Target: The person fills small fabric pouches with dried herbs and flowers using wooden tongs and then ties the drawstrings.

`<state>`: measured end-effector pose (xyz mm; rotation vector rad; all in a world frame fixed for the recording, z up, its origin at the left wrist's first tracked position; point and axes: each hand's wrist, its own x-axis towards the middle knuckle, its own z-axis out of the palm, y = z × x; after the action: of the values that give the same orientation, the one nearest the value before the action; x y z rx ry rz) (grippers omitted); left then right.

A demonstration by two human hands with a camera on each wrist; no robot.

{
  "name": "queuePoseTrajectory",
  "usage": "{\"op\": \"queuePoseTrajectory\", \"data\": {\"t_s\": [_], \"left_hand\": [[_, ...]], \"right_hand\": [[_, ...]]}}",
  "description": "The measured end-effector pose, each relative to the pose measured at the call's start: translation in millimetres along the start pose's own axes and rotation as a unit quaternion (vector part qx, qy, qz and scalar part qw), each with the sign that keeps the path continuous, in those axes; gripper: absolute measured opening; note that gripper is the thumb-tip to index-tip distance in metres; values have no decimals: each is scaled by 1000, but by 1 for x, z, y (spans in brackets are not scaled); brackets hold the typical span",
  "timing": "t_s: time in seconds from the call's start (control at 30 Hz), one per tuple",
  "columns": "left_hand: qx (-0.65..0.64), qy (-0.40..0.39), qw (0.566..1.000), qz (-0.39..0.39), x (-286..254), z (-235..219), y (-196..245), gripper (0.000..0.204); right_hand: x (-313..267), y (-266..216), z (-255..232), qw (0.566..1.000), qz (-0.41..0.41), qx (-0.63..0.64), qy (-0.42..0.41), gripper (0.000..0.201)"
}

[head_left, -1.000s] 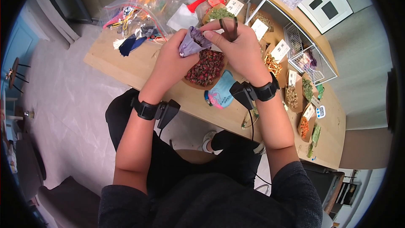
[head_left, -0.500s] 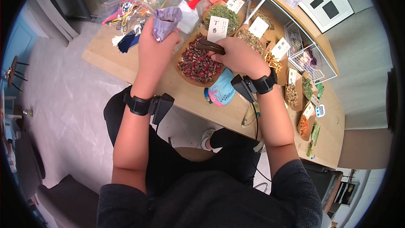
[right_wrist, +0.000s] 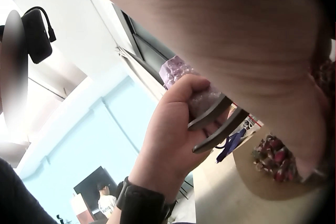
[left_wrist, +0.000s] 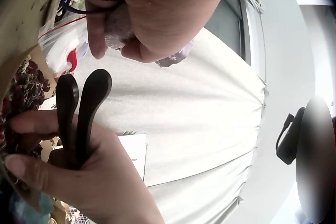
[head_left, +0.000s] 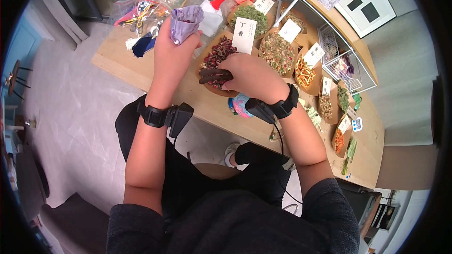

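My left hand [head_left: 175, 49] holds a small purple drawstring pouch [head_left: 187, 22] upright, its mouth spread and dark red bits inside. A dark cord loop [left_wrist: 79, 4] hangs by those fingers in the left wrist view. To the right, my right hand [head_left: 252, 75] is down over a brown paper tray [head_left: 201, 76] of dried rosebuds [head_left: 221, 54]. Its thumb and forefinger reach in among the buds, as the left wrist view shows. Tucked in the same hand are dark tongs [left_wrist: 93, 95], their two paddle-shaped ends sticking out away from the buds.
A card [head_left: 244, 33] stands behind the rosebuds. Further labelled trays of dried herbs [head_left: 278, 52] curve along the table [head_left: 125, 68] to the right. A plastic bag [head_left: 141, 14] with tassels lies at the back left. A blue pouch [head_left: 241, 106] lies near the front edge, below a white wire rack [head_left: 341, 61].
The hands were together at the pouch. The left hand has carried it to the left, while the right hand has come away and down into the rosebuds with the tongs.
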<state>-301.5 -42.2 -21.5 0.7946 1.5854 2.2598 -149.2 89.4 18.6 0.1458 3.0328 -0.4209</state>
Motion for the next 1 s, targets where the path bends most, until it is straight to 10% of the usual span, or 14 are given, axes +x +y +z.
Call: {"op": "queuePoseTrajectory", "data": {"t_s": [0.73,1.0], "left_hand": [[1,-4,1000,-5,0,0,-1,29],[4,-7,1000,2,0,1,-1,30]], "right_hand": [[7,14,2,993,-18,-26,112,28],[-1,6,-1,999,-10,-9,29,35]]}}
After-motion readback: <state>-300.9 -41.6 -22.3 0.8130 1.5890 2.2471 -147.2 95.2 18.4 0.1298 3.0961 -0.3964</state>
